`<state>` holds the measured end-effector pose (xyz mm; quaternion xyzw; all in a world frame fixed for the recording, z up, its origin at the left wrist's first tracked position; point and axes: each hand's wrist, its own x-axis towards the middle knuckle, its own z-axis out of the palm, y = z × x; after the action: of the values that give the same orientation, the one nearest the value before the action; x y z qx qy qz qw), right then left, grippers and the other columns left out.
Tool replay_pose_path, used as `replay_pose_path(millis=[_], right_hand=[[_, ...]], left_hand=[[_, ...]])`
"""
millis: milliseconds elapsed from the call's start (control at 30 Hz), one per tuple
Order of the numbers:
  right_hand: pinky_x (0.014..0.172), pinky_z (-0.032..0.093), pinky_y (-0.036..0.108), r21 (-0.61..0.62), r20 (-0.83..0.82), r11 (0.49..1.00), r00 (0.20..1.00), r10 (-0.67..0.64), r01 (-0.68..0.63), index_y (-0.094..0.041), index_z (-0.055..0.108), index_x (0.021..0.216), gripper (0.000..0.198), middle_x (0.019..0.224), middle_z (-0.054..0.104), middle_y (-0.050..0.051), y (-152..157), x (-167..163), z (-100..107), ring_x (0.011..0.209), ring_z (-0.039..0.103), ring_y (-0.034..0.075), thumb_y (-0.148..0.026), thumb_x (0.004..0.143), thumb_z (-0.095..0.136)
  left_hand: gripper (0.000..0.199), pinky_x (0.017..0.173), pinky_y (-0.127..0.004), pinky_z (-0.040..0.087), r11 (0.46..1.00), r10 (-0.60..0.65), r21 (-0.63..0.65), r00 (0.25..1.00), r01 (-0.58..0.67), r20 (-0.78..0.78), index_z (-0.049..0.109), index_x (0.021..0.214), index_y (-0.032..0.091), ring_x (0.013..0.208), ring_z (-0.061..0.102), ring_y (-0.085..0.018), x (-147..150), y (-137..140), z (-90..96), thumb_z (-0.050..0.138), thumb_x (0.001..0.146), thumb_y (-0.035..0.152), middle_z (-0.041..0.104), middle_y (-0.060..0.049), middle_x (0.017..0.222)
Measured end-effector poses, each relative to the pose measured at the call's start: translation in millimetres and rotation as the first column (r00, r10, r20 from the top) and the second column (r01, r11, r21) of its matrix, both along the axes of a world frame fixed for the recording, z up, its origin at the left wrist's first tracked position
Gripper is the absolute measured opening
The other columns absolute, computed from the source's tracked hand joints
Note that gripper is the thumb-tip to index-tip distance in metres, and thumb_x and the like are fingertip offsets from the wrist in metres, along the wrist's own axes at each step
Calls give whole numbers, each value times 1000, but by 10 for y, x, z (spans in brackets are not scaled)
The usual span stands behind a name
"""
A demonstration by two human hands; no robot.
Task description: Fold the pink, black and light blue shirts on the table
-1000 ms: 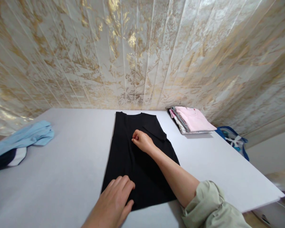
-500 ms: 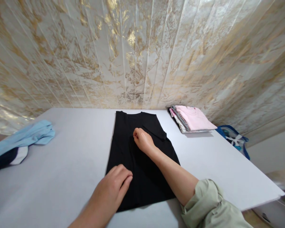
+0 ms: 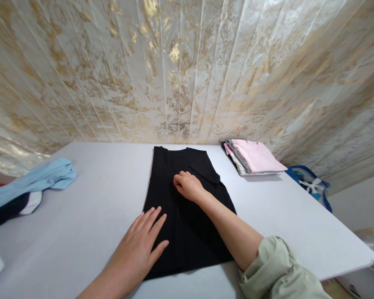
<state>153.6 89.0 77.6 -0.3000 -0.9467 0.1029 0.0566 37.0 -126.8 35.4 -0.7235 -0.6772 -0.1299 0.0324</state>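
Observation:
A black T-shirt [image 3: 193,236] lies in the middle of the white table, its neckline toward the wall and one side folded in lengthwise. My left hand [image 3: 141,238] rests flat on its lower left edge, fingers spread and holding nothing. Farther up, near the centre of the shirt, my right hand [image 3: 188,185] is closed, its fingers curled down on the black fabric. The fingertips are partly hidden under the hand. A sleeve [image 3: 205,173] of the shirt shows just beyond the right hand.
At the back right of the table [image 3: 286,216] sits a stack of folded clothes [image 3: 255,155] with a pink one on top. Light blue and dark garments [image 3: 46,176] lie at the left edge. A blue-edged bag [image 3: 311,185] stands beyond the right edge. A patterned curtain [image 3: 174,83] hangs behind.
My left hand has opened from a pinch and moved slightly left and down, its fingers now spread on the shirt. My right hand stays almost in place, still closed.

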Motion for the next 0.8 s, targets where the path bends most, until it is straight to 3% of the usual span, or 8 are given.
replay_pose_path(millis=[167,367,567,667,800], right_hand=[[75,40,29,-24,39,1000,999,10,-9,-23,62,92,7,102,59,4,-9,5,54,97,53,21,-24,86,61],[81,42,32,-43,27,995,996,90,-89,-22,62,104,22,110,57,7,-32,112,107,102,54,22,-27,84,67],[87,41,31,-41,-124,954,949,291,-298,-21,62,101,13,109,61,5,-435,390,113,101,57,19,-18,88,59],[91,41,32,-114,-153,926,927,342,-361,-22,60,99,14,114,60,6,-599,606,37,107,56,19,-20,86,63],[101,37,37,-202,-195,910,925,325,-362,-24,57,105,27,131,55,5,-592,811,-7,124,50,19,-12,81,64]], left_hand=[[49,107,-46,43,996,-50,-60,984,61,170,52,135,19,132,47,-26,299,111,96,48,93,45,53,-11,142],[40,101,-43,49,987,-90,-97,940,129,329,56,129,23,118,57,-23,449,-13,300,50,92,40,62,-8,127],[30,94,-38,53,999,33,-29,894,-22,447,63,111,22,107,61,-20,257,35,289,37,97,25,66,-7,112],[26,99,-42,49,997,-45,-42,915,68,402,65,108,24,114,58,-22,243,-20,240,44,93,24,62,-7,119],[25,111,-59,33,970,-133,-146,926,195,353,67,107,32,118,55,-23,328,-153,333,51,89,25,63,-2,120]])
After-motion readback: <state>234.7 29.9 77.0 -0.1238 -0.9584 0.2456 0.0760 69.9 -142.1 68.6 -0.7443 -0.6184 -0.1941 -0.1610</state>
